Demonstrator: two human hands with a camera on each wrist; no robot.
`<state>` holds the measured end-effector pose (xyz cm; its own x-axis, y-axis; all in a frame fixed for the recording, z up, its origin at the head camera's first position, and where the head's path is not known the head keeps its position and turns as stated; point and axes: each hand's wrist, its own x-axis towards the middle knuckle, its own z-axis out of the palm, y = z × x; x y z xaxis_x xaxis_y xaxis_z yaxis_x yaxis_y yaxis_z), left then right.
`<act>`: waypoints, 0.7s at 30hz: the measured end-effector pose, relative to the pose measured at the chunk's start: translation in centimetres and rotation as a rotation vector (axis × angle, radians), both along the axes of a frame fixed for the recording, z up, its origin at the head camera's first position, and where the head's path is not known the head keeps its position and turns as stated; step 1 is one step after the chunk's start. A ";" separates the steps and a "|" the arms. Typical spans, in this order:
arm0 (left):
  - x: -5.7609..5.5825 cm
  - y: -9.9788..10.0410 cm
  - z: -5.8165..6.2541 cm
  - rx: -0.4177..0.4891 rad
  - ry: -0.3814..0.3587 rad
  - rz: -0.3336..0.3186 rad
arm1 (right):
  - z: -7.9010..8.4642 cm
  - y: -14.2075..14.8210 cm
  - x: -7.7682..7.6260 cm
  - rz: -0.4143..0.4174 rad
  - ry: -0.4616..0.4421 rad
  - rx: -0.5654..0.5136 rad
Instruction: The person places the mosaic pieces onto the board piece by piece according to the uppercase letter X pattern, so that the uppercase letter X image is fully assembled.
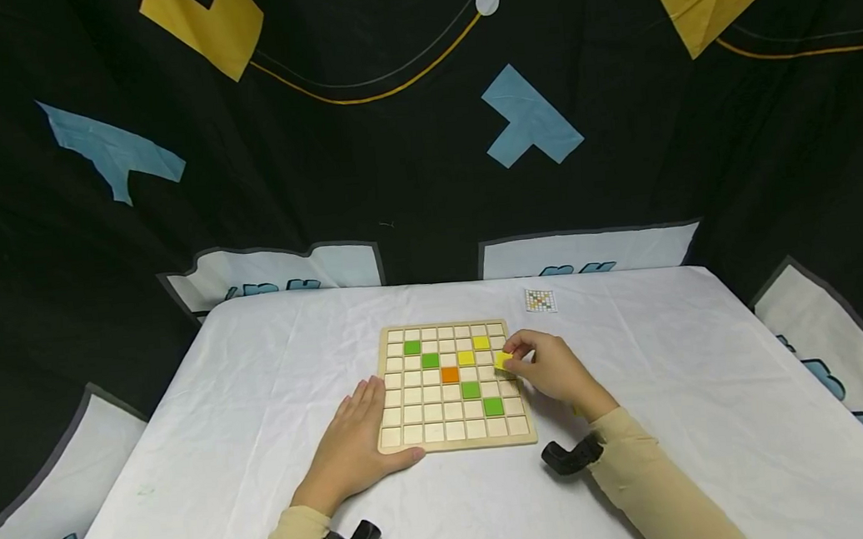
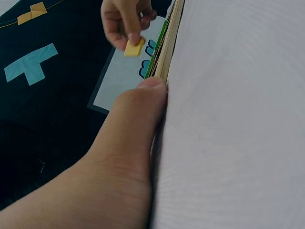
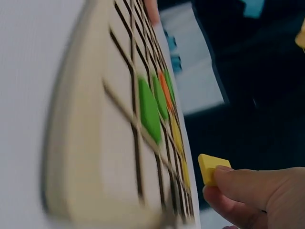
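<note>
A wooden grid board (image 1: 459,445) lies on the white-covered table. Several green tiles (image 1: 471,390), an orange tile (image 1: 450,375) and two yellow tiles (image 1: 465,357) sit in its squares. My left hand (image 1: 354,446) rests against the board's left side, fingers extended, with the thumb at the near edge. Between thumb and fingers, my right hand (image 1: 554,367) pinches a yellow tile (image 3: 213,168) above the board's right part. In the right wrist view that tile is tilted and clear of the board.
At the far side of the table lies a small card (image 1: 540,300) printed with a coloured grid. A bit of something yellow (image 1: 577,410) shows beside the right wrist, mostly hidden. Behind the white tablecloth (image 1: 259,382) hangs a black curtain (image 1: 395,180) with coloured shapes.
</note>
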<state>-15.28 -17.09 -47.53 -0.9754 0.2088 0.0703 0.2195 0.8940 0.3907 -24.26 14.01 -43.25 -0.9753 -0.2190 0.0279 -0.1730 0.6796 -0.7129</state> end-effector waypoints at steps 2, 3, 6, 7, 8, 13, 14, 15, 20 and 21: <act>0.0 0.0 0.0 -0.002 -0.002 -0.001 | 0.0 -1.4 0.3 0.026 0.009 -0.018; 0.0 0.0 0.0 -0.002 0.000 -0.002 | 0.0 -2.0 0.5 0.043 0.012 -0.027; 0.0 -0.1 -0.1 -0.005 0.007 -0.002 | -0.1 -3.9 1.0 0.110 0.031 -0.035; 0.0 -0.1 -0.1 -0.007 0.010 -0.002 | -0.2 -4.5 1.1 0.136 0.033 -0.039; 0.0 -0.1 -0.1 -0.008 0.012 -0.002 | -0.2 -5.0 1.3 0.160 0.035 -0.038; 0.0 -0.1 -0.1 -0.013 0.007 -0.003 | -0.5 -7.2 1.9 0.235 0.068 0.013; 0.0 -0.1 0.0 -0.014 0.006 -0.004 | -0.6 -7.6 2.0 0.235 0.074 0.032; 0.0 -0.1 0.0 -0.014 0.006 -0.005 | -0.6 -7.9 2.0 0.238 0.085 0.050; 0.1 -0.1 0.1 -0.015 0.008 -0.007 | -0.8 -8.8 2.3 0.235 0.112 0.106; 0.1 -0.1 0.1 -0.015 0.007 -0.007 | -0.9 -8.9 2.3 0.233 0.116 0.114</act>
